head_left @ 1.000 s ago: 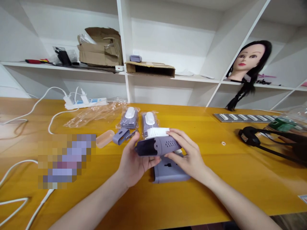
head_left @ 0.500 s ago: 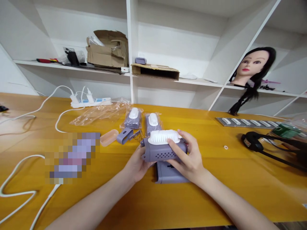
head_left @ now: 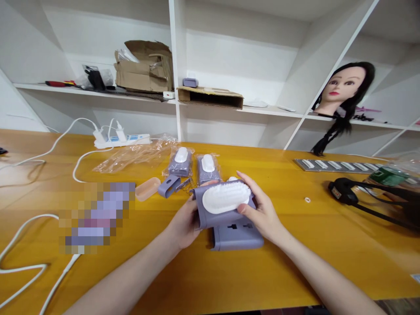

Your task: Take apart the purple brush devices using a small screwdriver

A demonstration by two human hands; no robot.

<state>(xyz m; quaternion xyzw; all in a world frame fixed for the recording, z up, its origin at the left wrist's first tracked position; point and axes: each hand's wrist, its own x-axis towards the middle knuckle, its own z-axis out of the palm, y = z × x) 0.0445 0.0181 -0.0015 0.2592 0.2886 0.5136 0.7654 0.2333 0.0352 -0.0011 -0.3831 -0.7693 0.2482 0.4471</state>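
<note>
Between both hands I hold a purple plastic casing [head_left: 210, 221] with a white oval bristle brush [head_left: 226, 197] on its upper face. My left hand [head_left: 185, 223] is closed around the casing's left end, its fingers mostly hidden behind it. On the right end my right hand [head_left: 262, 212] grips, the thumb pressed at the brush's lower edge. A second purple casing part [head_left: 236, 238] with dark slots lies on the table just below. Beyond my hands are two bagged purple devices with white tops, the left one [head_left: 180, 162] and the right one [head_left: 208, 168].
A small purple sleeve [head_left: 169, 187] and a peach oval cover [head_left: 147, 189] lie left of my hands. Further left are a blurred-out device [head_left: 101, 218] on a white cable and a power strip [head_left: 126, 141]. At right are a metal strip [head_left: 334, 165], a black strapped item [head_left: 343, 191] and a small ring [head_left: 307, 200].
The held casing has tilted so its brush face turns toward me; its perforated side no longer shows. My right thumb sits further right on the brush edge, and more of the lower casing part is visible.
</note>
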